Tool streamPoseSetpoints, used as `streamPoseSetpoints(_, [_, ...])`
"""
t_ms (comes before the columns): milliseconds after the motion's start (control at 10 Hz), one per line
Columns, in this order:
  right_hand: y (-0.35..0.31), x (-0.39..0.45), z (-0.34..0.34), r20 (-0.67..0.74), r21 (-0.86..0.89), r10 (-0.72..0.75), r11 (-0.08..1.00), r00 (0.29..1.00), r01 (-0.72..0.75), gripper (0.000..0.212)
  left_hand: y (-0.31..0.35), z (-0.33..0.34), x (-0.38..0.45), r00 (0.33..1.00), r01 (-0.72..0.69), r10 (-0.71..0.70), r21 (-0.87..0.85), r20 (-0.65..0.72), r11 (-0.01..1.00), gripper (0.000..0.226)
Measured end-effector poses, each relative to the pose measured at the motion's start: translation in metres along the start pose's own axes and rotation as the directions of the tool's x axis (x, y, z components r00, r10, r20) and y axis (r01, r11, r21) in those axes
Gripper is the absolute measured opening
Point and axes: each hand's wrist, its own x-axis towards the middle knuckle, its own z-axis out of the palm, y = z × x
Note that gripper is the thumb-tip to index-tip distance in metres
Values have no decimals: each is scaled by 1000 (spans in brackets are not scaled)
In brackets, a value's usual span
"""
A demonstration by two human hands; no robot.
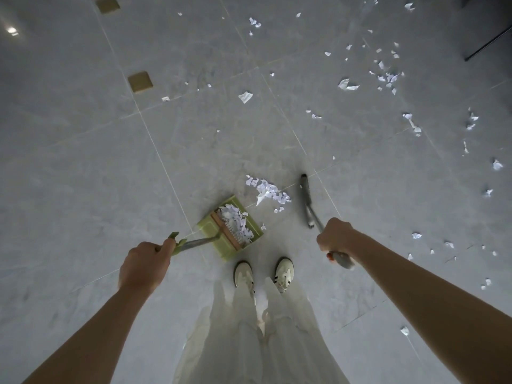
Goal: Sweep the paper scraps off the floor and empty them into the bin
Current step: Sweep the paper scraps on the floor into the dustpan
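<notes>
Paper scraps [268, 190] look feather-light and flighty; sweep gently. Left hand [144, 266] grips the dustpan [230, 228] handle, right hand [336, 236] clamps the broom [306, 195] handle.

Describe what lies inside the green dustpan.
The green dustpan holds a heap of white paper scraps against its comb. The scraps cover the pan floor beneath them, so anything under the heap cannot be seen.
</notes>
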Motion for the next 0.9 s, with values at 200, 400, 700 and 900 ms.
streamPoseSetpoints(200, [-25,-10,19,87,90,-37,996,996,29,14,22,10,-3,1000,2,-2,20,9,1000,57])
streamPoseSetpoints(400, [-39,-23,25,150,93,-72,994,986,58,10,54,21,-6,1000,31,-31,5,7,1000,66])
streamPoseSetpoints(700, [-27,-43,4,132,62,-63,997,989,55,15,72,20,0,999,33,-32,52,-22,998,66])
streamPoseSetpoints(900, [-13,-38,-23,45,54,-35,998,998,32,9,76,23,-1,996,81,-82,-6,-34,997,68])
